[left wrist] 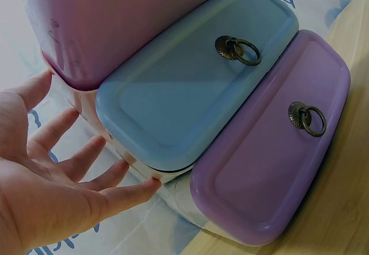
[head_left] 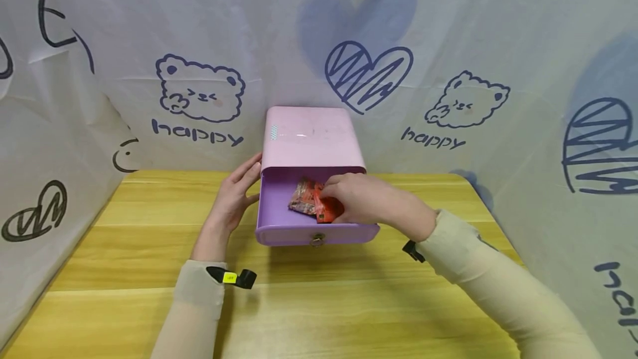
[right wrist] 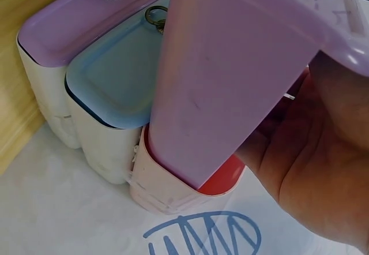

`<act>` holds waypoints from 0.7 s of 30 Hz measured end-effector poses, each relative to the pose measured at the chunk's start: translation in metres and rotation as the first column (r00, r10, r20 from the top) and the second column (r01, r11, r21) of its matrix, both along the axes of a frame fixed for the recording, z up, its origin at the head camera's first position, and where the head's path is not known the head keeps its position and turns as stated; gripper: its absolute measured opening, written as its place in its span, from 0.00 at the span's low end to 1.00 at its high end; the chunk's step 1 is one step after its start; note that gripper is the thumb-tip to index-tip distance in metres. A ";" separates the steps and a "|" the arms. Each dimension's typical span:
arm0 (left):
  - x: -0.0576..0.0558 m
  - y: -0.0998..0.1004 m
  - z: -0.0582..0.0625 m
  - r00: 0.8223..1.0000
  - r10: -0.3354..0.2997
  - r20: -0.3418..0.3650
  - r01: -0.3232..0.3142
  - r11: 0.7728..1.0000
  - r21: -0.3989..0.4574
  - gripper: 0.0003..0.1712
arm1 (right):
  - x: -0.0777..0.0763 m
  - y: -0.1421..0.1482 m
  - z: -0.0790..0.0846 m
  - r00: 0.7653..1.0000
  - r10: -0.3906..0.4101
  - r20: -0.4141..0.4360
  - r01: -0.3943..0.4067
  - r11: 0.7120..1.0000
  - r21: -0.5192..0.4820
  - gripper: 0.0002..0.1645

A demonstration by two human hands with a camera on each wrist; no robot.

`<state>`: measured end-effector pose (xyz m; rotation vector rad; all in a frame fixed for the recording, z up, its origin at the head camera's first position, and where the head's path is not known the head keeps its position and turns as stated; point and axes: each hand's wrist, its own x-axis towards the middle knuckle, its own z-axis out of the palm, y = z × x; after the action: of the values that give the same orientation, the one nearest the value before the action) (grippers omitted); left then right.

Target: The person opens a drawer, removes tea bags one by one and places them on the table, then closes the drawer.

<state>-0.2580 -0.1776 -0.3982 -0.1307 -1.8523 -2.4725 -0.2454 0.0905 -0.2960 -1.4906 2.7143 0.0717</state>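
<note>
A small cabinet with a pink top [head_left: 311, 137] stands at the back of the table, its top purple drawer [head_left: 274, 204] pulled out. Two crinkled snack packets lie in this drawer: a brown-and-red packet [head_left: 302, 197] and a bright red packet [head_left: 326, 212]. My right hand [head_left: 366, 198] reaches in over the drawer's right wall, fingers and thumb curled on the red packet; in the right wrist view the drawer wall hides the fingertips. My left hand [head_left: 231, 198] is spread along the cabinet's left side, fingertips right at its wall, as the left wrist view shows.
Below the pulled-out drawer are a closed blue drawer [left wrist: 190, 87] and a closed purple drawer [left wrist: 271, 145], each with a brass ring pull. A printed cloth [head_left: 299, 26] hangs behind and beside the wooden table [head_left: 324, 303].
</note>
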 end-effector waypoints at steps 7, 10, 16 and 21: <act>0.000 0.000 0.001 1.000 0.003 -0.006 -0.004 1.000 -0.013 0.28 | -0.001 0.000 0.000 0.999 0.026 -0.027 -0.026 0.999 0.026 0.29; 0.000 0.000 0.001 1.000 0.004 -0.003 -0.004 1.000 -0.015 0.28 | -0.002 0.001 0.000 0.999 0.029 -0.029 -0.028 0.999 0.037 0.29; 0.000 0.001 0.000 1.000 0.003 -0.003 -0.003 1.000 -0.020 0.28 | -0.002 0.002 0.000 0.999 0.029 -0.035 -0.027 0.998 0.054 0.29; 0.001 0.001 0.000 1.000 0.002 -0.006 -0.002 1.000 -0.020 0.28 | -0.003 0.003 0.001 0.998 0.043 -0.036 -0.042 0.999 0.020 0.25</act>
<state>-0.2574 -0.1762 -0.3981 -0.1363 -1.8745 -2.4498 -0.2485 0.0932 -0.2952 -1.5576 2.7017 0.1271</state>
